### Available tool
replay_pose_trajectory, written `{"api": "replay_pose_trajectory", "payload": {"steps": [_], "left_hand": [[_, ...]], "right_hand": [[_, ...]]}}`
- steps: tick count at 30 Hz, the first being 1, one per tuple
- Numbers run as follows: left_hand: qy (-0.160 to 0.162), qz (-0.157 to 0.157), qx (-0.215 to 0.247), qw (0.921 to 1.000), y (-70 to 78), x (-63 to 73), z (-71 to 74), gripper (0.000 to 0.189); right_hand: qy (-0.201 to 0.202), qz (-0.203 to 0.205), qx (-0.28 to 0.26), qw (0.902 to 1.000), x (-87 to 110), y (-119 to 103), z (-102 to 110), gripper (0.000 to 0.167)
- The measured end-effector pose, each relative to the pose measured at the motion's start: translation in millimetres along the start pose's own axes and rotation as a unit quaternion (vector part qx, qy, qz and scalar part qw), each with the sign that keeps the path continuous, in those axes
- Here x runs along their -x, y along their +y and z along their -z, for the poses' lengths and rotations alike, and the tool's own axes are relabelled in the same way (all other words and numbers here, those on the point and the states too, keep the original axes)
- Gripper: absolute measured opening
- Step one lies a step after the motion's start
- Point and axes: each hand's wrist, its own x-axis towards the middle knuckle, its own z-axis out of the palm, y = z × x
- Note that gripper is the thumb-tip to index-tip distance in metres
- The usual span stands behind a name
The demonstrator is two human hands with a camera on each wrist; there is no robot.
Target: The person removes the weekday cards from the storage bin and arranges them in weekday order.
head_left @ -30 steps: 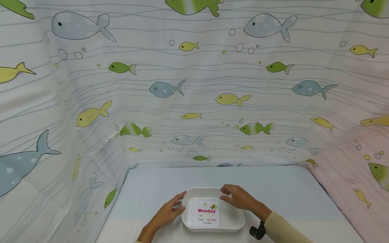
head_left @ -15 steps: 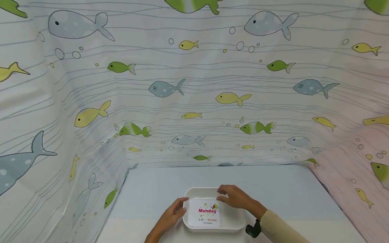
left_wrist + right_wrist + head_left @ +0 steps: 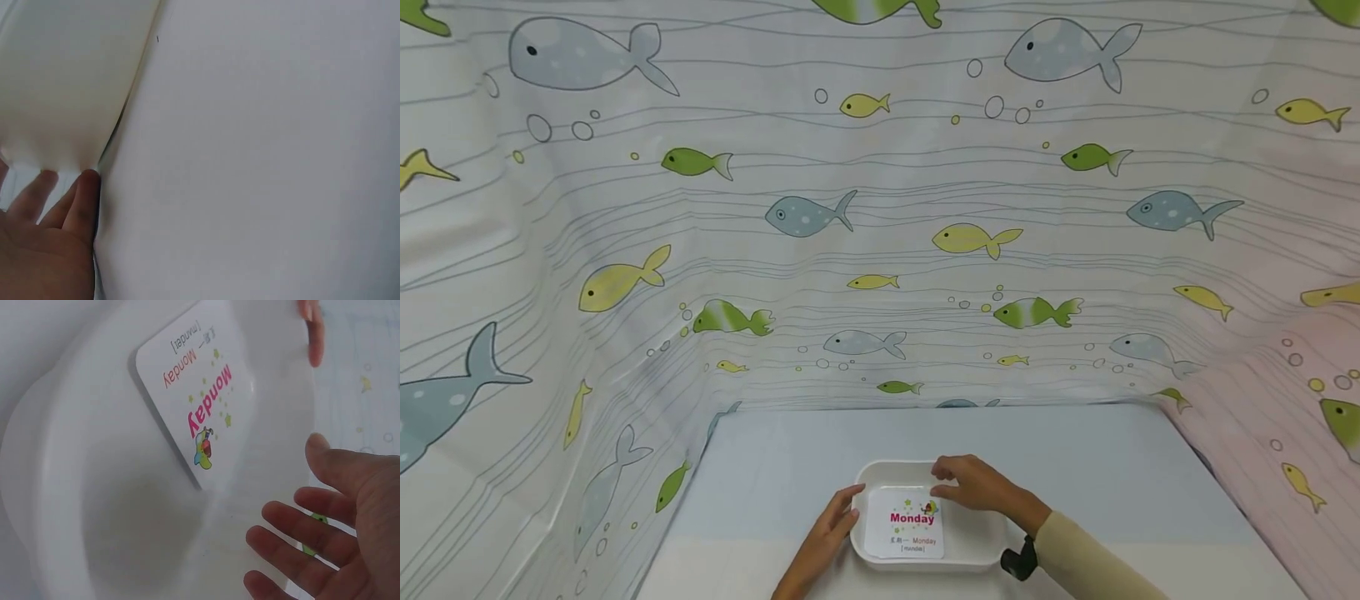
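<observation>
We have a white tray (image 3: 973, 543) on the table (image 3: 775, 467); all places below are relative to that tray. A Monday card (image 3: 902, 537) lies inside it, in the left half, print up: big pink "Monday", small green stars, a small colourful picture (image 3: 930, 507) at the upper right corner of the print, smaller text underneath.

Left hand (image 3: 822, 537): at the tray's left rim, fingertips touching it, fingers extended rather than wrapped round. We read no clench there. From the left wrist we see fingertips meeting the edge of a pale surface; too little shows for us to name it.

Right hand (image 3: 973, 485): over the tray's far right part, palm turned in, thumb apart from the loosely bent fingers, grasping nothing. Right wrist view agrees. We can't tell whether any fingertip touches the tray's far wall. Card is near the right hand, apart from it.

Beige sleeve (image 3: 1078, 552) on the right arm, just right of the tray; black wrist device (image 3: 1018, 560) just off the tray's near right corner. Beyond the tray and to both sides we see a fish-print sheet (image 3: 910, 183), pinkish on the right.
</observation>
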Motion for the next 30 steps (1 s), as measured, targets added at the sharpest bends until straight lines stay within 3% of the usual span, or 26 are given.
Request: {"api": "replay_pose_trajectory", "payload": {"steps": [8,12,21,30], "left_hand": [[0.005,0.025,0.012,0.9996,-1.2,1.4,-0.6,0.043],[0.009,0.052,0.027,0.9983,0.8,2.0,-0.1,0.043],[0.018,0.058,0.041,0.9973,0.3,0.4,-0.6,0.047],[0.013,0.074,0.062,0.9952,-3.0,1.4,-0.6,0.057]], "right_hand": [[-0.002,-0.006,-0.016,0.9999,-0.6,2,-3,0.03],[0.002,-0.006,-0.017,0.9998,-2.0,3,-4,0.031],[-0.002,-0.019,-0.046,0.9988,-5.0,6,-10,0.034],[0.014,-0.018,0.003,0.9997,-7.3,10,-23,0.036]]}}
